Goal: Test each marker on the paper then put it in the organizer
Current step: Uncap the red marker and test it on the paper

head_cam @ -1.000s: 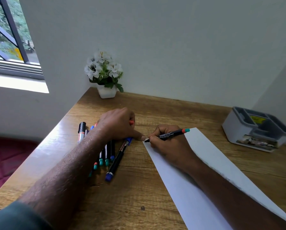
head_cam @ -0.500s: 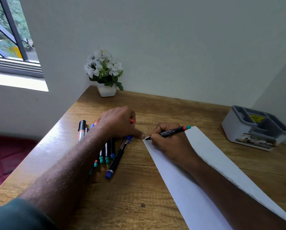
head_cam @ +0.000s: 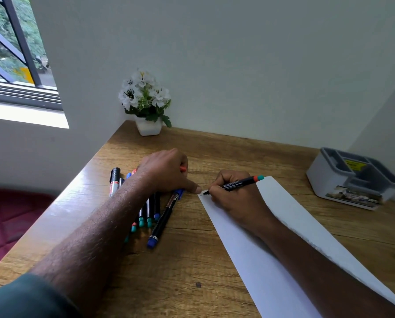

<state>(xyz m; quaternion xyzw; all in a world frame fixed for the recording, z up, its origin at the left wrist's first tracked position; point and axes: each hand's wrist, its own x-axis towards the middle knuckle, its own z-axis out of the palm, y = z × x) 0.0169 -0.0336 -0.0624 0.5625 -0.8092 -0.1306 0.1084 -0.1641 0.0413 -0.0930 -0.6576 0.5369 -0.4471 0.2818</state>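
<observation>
Markers: loose bunch on the bench, left of the paper, partly under the left forearm. Left hand: fingers curled round a red cap, thumb pressed on the paper's far corner. Paper: long white strip lying diagonally. Right hand: fingers pinched a black marker, tip on that corner, teal-and-red end pointing right. Organizer: grey, far right, well apart.

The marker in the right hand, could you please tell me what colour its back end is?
Teal with an orange-red band, on the black marker; head view.
</observation>
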